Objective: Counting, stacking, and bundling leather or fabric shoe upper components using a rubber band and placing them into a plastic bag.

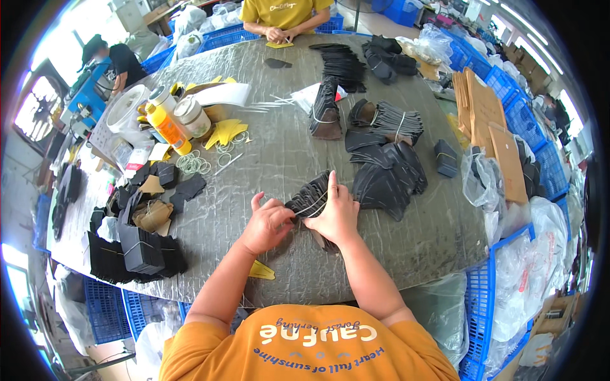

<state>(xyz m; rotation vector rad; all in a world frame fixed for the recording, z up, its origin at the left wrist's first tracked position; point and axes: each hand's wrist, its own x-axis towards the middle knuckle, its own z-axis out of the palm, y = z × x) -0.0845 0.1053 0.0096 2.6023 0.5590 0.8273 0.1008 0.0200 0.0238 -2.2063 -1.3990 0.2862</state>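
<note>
Near the middle of the table's front half is a bundle of black cut pieces (309, 198), fanned in a stack with a thin pale band across it. My right hand (335, 214) grips its right side, index finger pointing up along the edge. At the bundle's left end, my left hand (268, 223) is closed, thumb and fingers pinching at its edge; the fingertips are partly hidden. Close to my left forearm lies a yellow cut piece (262, 270). Loose black pieces (389, 181) are heaped to the right of my right hand.
Banded black stacks (141, 249) stand at the left. Beyond them are rubber bands (193, 162), a yellow bottle (168, 129) and a lidded jar (192, 117). Another black bundle (397, 122) lies farther back. Across the table a person (286, 22) handles a yellow piece. Blue crates (478, 311) flank the table.
</note>
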